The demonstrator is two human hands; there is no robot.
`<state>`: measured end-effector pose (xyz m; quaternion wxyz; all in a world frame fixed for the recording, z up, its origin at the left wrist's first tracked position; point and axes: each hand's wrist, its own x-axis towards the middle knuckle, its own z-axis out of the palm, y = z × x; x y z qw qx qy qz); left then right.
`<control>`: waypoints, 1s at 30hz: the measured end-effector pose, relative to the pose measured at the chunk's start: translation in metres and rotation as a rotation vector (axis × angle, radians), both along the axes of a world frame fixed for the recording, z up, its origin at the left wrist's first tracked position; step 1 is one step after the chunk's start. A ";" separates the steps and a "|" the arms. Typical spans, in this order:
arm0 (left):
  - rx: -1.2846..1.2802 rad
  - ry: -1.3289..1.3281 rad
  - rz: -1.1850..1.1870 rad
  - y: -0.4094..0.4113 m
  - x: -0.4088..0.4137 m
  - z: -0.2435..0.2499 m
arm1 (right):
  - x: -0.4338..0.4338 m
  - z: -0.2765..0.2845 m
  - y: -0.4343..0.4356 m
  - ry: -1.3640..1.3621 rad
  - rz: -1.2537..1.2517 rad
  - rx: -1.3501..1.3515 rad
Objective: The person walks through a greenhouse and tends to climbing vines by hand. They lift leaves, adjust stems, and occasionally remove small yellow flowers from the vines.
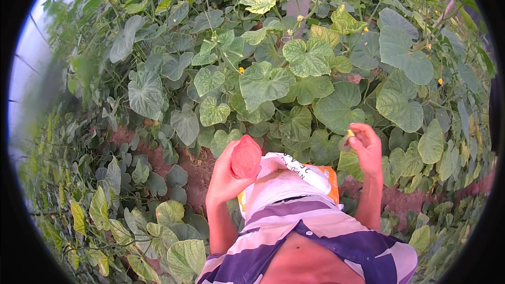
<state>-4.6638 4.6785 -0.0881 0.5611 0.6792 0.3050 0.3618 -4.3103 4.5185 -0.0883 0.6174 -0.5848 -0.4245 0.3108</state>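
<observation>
My left hand (227, 177) is wrapped around a red cup-like container (246, 157), its wide mouth facing up toward me. What lies inside the container is hard to make out. To the right, my right hand (365, 146) is raised close to the cucumber-like vines, thumb and fingers pinched on a small yellow flower (350, 133). A blurred greenish bit (344, 144) shows just below that flower. Broad green leaves (339, 106) hang right behind these fingers.
A white and orange woven sack (292, 181) bearing print hangs at my waist. Dense vines with yellow blossoms (241, 70) rise ahead. Behind them stands a post (300, 4), with a thin string (207, 0) farther left. Bare soil (193, 173) runs between low leaves (169, 213).
</observation>
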 end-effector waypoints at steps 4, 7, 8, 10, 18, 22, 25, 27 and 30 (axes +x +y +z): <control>0.046 0.015 0.011 0.015 -0.025 0.001 | -0.115 -0.045 0.076 -0.462 0.768 -0.279; 0.017 0.053 0.064 0.024 -0.048 -0.005 | -0.158 -0.099 0.102 -0.844 0.927 -0.300; 0.030 0.066 0.095 0.025 -0.055 -0.005 | -0.168 -0.109 0.109 -0.895 0.980 -0.305; -0.006 0.065 0.164 0.027 -0.069 -0.007 | -0.187 -0.118 0.123 -0.990 1.080 -0.314; -0.085 -0.016 0.329 0.052 -0.143 -0.052 | -0.226 -0.082 0.271 -0.448 0.409 -0.011; -0.155 -0.042 0.392 0.094 -0.174 -0.059 | -0.192 -0.110 0.372 -0.345 -0.145 0.063; -0.083 -0.013 0.355 0.137 -0.208 -0.067 | -0.160 -0.132 0.417 -0.632 -0.347 0.105; -0.008 0.032 0.331 0.169 -0.223 -0.065 | -0.149 -0.158 0.439 -0.498 -0.361 0.023; -0.121 0.039 0.286 0.206 -0.243 -0.061 | -0.151 -0.159 0.456 -0.554 -0.225 -0.261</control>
